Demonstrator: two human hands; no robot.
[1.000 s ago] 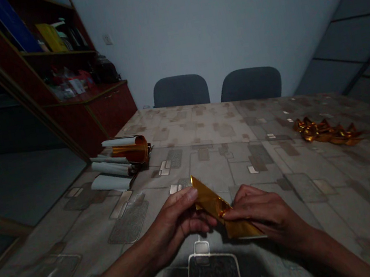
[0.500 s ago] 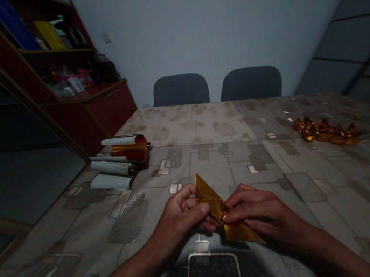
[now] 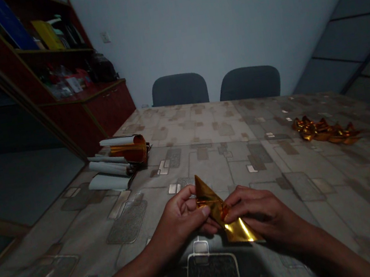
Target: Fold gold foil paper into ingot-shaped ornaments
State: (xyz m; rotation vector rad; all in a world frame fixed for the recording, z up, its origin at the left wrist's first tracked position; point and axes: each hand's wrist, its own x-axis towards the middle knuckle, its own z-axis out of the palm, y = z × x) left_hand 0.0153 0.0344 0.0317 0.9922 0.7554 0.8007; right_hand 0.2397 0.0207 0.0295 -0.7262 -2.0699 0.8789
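Note:
A piece of shiny gold foil paper (image 3: 210, 195), folded to pointed ends, is held slantwise above the table between both hands. My left hand (image 3: 186, 211) pinches its upper left part, the thumb lying on the near face. At the middle fold, my right hand (image 3: 253, 209) is closed on the paper with thumb and fingers pressed together. The lower right flap catches bright light. Parts of the paper behind the fingers are hidden.
Curled gold sheets with pale backs (image 3: 110, 181) lie at the table's left. Several folded gold paper pieces (image 3: 326, 131) sit in a row at the right. Two grey chairs (image 3: 179, 90) stand beyond the patterned tablecloth (image 3: 205, 154); a red-brown cabinet (image 3: 110, 106) is at the back left.
The paper has tilted slightly, so its lower flap now shines brighter. Both hands keep their hold in nearly the same place.

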